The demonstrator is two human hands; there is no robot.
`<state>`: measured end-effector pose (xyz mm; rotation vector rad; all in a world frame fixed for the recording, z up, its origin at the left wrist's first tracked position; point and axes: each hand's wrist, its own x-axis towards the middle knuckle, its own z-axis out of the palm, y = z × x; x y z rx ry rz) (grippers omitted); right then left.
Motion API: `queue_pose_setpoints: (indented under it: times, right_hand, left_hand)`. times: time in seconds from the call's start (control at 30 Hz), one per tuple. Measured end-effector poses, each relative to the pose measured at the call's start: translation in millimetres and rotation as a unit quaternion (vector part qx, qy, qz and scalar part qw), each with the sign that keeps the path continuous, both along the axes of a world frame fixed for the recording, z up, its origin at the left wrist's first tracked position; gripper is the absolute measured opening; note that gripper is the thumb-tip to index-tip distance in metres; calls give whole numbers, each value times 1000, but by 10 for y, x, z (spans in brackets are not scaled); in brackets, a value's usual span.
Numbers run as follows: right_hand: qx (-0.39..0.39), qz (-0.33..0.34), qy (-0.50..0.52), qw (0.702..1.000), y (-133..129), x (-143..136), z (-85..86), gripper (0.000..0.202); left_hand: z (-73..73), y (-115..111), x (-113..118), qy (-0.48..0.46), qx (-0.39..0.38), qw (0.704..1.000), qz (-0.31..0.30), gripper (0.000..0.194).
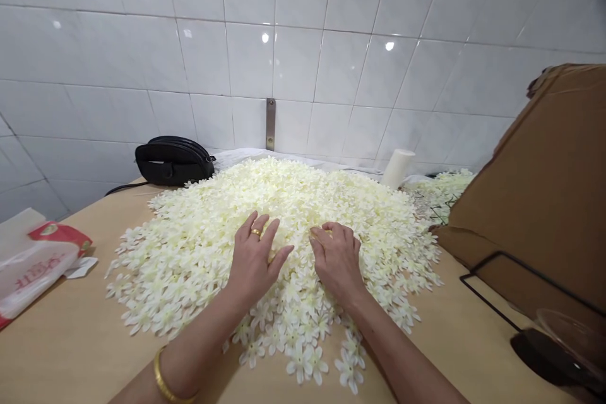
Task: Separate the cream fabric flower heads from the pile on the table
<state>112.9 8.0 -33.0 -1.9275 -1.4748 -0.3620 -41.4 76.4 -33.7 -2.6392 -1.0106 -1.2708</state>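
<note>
A broad heap of white and pale yellow artificial flower heads [293, 186] covers the middle of the table. My left hand [252, 260] rests on the near slope of the heap with fingers spread, a gold ring on one of them; it holds nothing that I can see. Just to its right, my right hand [338, 259] has its fingers curled and drawn toward the thumb among the flowers. Whatever those fingertips hold is hidden. Several loose flower heads [305, 360] lie on the tabletop nearest to me, below both hands.
A black bag [174, 163] stands behind the heap at left. A red-and-white plastic packet [42, 259] lies on the table's [61, 360] left side. At right are a white roll [398, 168], a large brown cardboard box [540, 196] and a black wire frame [497, 255].
</note>
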Motion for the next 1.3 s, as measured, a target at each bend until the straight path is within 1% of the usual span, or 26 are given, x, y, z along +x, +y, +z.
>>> queue_pose_setpoints:
  times: [0.1,0.17,0.37,0.53,0.7,0.8,0.93,1.1,1.3]
  right_hand:
    - [24,-8,5,1000,5,20,-2,22]
    - [41,1,18,999,5,36,13,20]
    - [65,13,80,995,10,61,29,17]
    - [69,7,95,993,13,91,15,18]
    - [85,23,99,991,56,171,101,17]
    - [73,44,87,993,161,200,190,19]
    - [38,65,54,996,323,151,270,21]
    - [-1,77,7,997,433,74,261,16]
    - [-16,67,-18,997,459,75,237,17]
  left_hand:
    - [-75,17,4,81,15,996,29,46]
    - [-90,19,1,98,13,994,39,45]
    - [-93,28,0,98,27,994,30,42]
    - [-114,54,-5,104,35,993,35,40]
    - [-113,19,-1,104,33,993,45,38]
    - [-107,4,5,106,26,993,47,37]
    - [-104,1,4,107,19,993,49,36]
    - [-107,6,4,113,9,992,49,37]
    - [-110,10,7,103,15,994,45,36]
